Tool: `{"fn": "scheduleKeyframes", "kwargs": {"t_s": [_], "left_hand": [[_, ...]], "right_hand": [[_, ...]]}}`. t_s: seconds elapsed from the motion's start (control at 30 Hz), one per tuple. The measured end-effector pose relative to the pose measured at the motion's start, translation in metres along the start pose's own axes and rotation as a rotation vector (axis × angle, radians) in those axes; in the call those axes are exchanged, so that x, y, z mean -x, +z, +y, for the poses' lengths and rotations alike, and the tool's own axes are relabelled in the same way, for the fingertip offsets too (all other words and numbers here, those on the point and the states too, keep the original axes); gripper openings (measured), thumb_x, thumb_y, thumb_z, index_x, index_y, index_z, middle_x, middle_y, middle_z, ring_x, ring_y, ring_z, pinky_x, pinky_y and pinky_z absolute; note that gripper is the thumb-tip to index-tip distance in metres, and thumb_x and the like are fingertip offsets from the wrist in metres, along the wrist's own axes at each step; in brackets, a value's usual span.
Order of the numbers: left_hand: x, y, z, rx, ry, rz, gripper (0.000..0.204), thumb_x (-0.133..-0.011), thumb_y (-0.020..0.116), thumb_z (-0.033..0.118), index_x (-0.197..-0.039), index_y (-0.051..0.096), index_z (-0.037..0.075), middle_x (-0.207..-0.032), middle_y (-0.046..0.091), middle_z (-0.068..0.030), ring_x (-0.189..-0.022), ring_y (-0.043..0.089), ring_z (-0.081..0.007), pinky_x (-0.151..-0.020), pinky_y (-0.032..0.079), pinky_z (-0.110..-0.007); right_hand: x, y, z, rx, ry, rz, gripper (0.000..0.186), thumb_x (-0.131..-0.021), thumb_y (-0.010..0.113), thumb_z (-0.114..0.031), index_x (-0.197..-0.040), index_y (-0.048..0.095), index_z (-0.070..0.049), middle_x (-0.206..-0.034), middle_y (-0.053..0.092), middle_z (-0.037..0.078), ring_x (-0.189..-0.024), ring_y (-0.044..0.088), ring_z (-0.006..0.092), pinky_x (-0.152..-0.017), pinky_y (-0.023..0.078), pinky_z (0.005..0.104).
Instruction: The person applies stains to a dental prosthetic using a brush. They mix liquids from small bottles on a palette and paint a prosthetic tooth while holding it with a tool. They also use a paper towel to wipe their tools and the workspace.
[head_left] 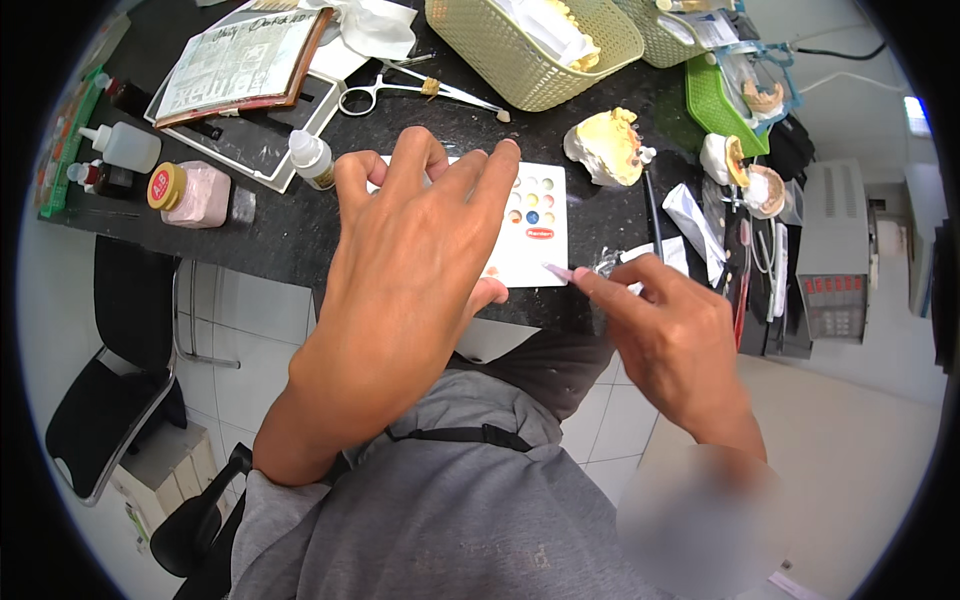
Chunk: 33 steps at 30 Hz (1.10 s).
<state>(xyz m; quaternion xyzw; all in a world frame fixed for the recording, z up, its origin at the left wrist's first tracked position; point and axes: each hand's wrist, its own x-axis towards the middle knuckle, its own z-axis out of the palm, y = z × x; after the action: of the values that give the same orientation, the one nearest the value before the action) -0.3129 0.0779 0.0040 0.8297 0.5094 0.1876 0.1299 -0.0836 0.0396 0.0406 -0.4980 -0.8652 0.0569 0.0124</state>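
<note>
A white rectangular palette (pixel 552 195) with several small coloured wells lies near the front edge of the black worktop. My left hand (pixel 415 220) arches over it, fingers bent and thumb at its near edge, gripping it and covering most of its left part. A small orange-brown smear shows on the palette by the thumb. My right hand (pixel 665 330) pinches a slim, pale pinkish tool (pixel 560 272), whose tip reaches the palette's lower right corner. The rest of this tool is hidden by the fingers, so its kind is unclear.
Behind stand a yellow plaster dental cast (pixel 605 148), a woven basket (pixel 530 60) and scissor-handled forceps (pixel 425 88). A white dropper bottle (pixel 311 160) and a pink powder jar (pixel 195 195) are left. Further right are more dental casts (pixel 722 160) and crumpled paper (pixel 695 230).
</note>
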Motion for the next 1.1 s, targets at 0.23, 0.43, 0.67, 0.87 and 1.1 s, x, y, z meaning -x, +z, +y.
{"fn": "scheduleKeyframes", "kwargs": {"t_s": [0.23,0.43,0.67,0.87,1.1], "left_hand": [[0.0,0.003,0.001,0.01,0.01,0.043,0.098,-0.058,0.095,0.025,-0.146,0.054,0.006,-0.114,0.069,-0.0099,-0.116,0.054,-0.0275,-0.101,0.034,-0.045],[-0.001,0.002,0.002,0.005,0.008,0.036,0.098,-0.058,0.096,0.026,-0.146,0.054,0.009,-0.107,0.068,-0.0103,-0.114,0.054,-0.0269,-0.099,0.034,-0.044],[-0.001,0.003,0.003,0.007,0.028,0.044,0.096,-0.059,0.095,0.027,-0.145,0.055,0.01,-0.106,0.067,-0.0091,-0.114,0.054,-0.0271,-0.098,0.035,-0.045],[-0.001,0.003,0.001,-0.013,0.05,0.072,0.095,-0.059,0.095,0.028,-0.144,0.056,0.01,-0.105,0.068,-0.007,-0.113,0.055,-0.0273,-0.096,0.035,-0.044],[0.0,0.004,-0.001,-0.012,0.065,0.081,0.094,-0.058,0.094,0.029,-0.142,0.057,0.01,-0.107,0.069,-0.007,-0.111,0.055,-0.0274,-0.095,0.035,-0.044]], "right_hand": [[-0.001,0.004,0.009,-0.121,0.008,0.043,0.043,-0.081,0.074,0.003,-0.12,0.076,-0.014,-0.093,0.068,0.006,-0.072,0.07,0.0223,-0.062,0.056,0.0361],[-0.001,0.004,0.014,-0.086,-0.023,0.026,0.039,-0.083,0.073,-0.005,-0.119,0.076,-0.016,-0.092,0.065,0.002,-0.078,0.069,0.0202,-0.062,0.057,0.035],[-0.008,-0.012,0.004,0.075,-0.04,-0.003,0.035,-0.082,0.075,-0.004,-0.115,0.077,-0.015,-0.09,0.067,0.005,-0.073,0.069,0.0204,-0.061,0.056,0.0351],[-0.016,-0.018,0.003,0.177,-0.052,-0.02,0.032,-0.083,0.074,-0.003,-0.113,0.077,-0.013,-0.09,0.065,0.004,-0.077,0.07,0.0196,-0.062,0.056,0.036],[-0.017,-0.022,0.0,0.155,-0.098,-0.107,0.032,-0.081,0.074,-0.003,-0.112,0.078,-0.011,-0.092,0.068,0.005,-0.073,0.069,0.0204,-0.06,0.056,0.0361]]}}
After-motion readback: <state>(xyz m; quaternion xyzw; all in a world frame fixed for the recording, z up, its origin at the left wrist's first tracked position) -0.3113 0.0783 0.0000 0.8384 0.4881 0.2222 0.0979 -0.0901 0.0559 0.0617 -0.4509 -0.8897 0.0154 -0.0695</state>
